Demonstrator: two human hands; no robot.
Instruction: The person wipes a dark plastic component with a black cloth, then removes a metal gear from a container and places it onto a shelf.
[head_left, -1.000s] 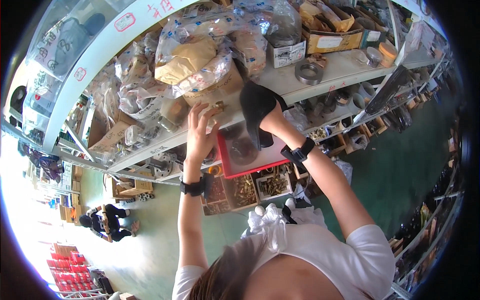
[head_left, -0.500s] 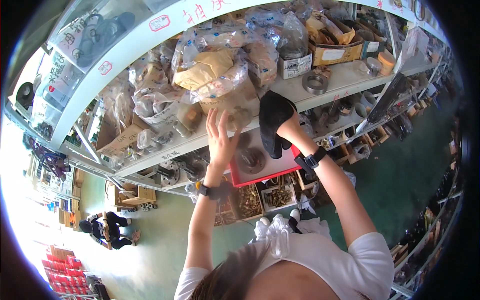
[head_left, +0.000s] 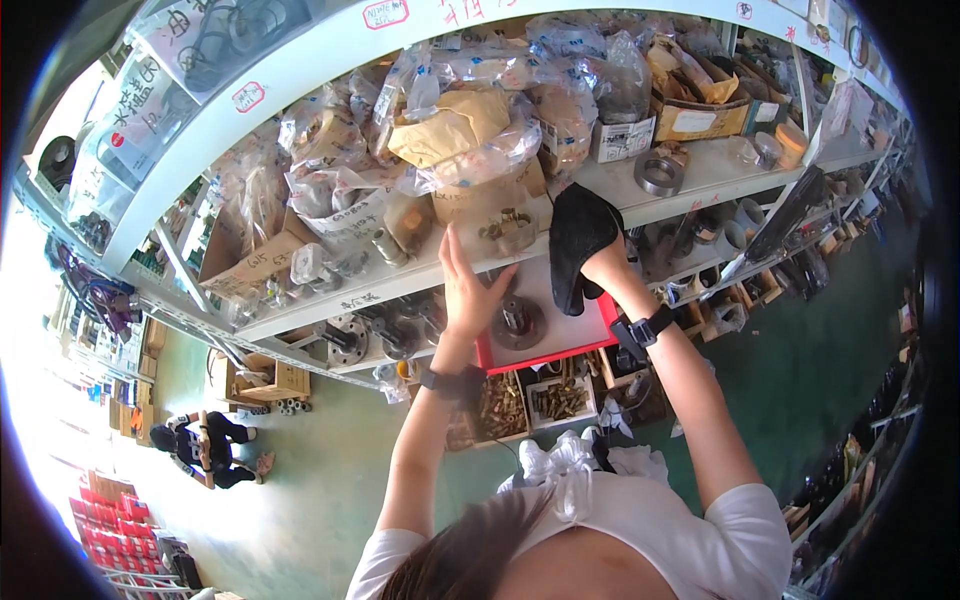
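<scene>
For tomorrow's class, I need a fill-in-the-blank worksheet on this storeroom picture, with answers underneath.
1. The fingers of the right hand are hidden by a ____ cloth.
2. The left hand has its fingers extended and holds ____.
3. Below the hands, the tray has a ____ rim.
4. A metal ring lies on the shelf, to the ____ of the cloth.

Missing words: black; nothing; red; right.

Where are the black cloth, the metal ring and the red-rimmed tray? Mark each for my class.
Black cloth [head_left: 583, 243]: head view, middle of its draped surface.
Metal ring [head_left: 661, 189]: head view, front of its outer wall.
Red-rimmed tray [head_left: 550, 358]: head view, its near rim.
</scene>
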